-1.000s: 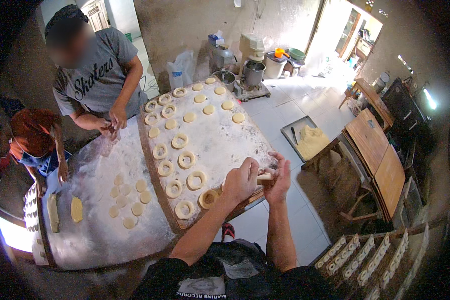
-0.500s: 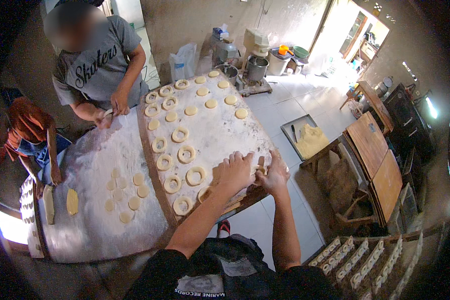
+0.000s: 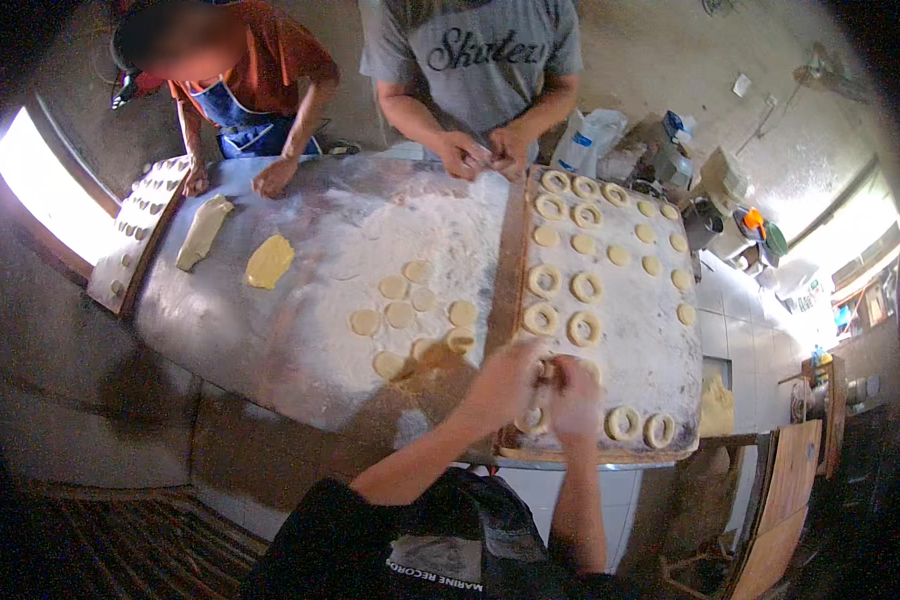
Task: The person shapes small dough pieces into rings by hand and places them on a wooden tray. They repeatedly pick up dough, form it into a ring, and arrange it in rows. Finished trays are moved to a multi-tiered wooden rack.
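My left hand (image 3: 515, 378) and my right hand (image 3: 576, 395) meet over the near edge of a floured wooden board (image 3: 660, 345). Together they pinch a small dough piece (image 3: 545, 372) between the fingers. Several dough rings lie on the board, the nearest being a ring (image 3: 622, 422) just right of my right hand and another ring (image 3: 582, 328) just beyond it. Flat dough discs (image 3: 400, 315) lie on the floured metal table (image 3: 270, 340) to the left of my left hand.
Across the table a person in a grey shirt works dough with both hands (image 3: 482, 155). A person in an orange shirt and blue apron rests hands (image 3: 275, 178) on the far left. Two yellow dough slabs (image 3: 269, 261) and a tray of small pieces (image 3: 135, 235) lie left.
The view has swung round, so the table now lies across the picture. My two hands stay pressed together on the dough at the board's near edge.
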A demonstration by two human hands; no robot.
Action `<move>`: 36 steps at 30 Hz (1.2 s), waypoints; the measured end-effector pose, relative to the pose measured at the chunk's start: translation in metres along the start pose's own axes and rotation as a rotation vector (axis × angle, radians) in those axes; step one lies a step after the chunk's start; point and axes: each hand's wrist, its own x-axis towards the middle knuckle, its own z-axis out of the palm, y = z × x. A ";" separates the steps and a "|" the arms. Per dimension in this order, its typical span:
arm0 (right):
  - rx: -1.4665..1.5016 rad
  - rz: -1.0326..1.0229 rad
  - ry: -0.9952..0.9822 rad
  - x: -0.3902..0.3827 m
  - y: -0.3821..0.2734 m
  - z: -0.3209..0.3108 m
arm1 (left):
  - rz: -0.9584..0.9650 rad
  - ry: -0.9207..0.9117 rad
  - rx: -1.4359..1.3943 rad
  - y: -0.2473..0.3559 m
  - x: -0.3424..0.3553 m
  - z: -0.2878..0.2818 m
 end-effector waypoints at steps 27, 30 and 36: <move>1.208 -0.067 -0.550 0.082 -0.146 0.147 | -0.076 0.715 -0.280 -0.121 -0.015 -0.159; 1.181 0.041 -0.415 0.074 -0.137 0.126 | -0.002 0.517 -0.451 -0.117 -0.013 -0.146; 0.689 -0.086 -0.166 0.051 -0.112 0.082 | -0.096 0.210 -0.840 -0.068 -0.017 -0.116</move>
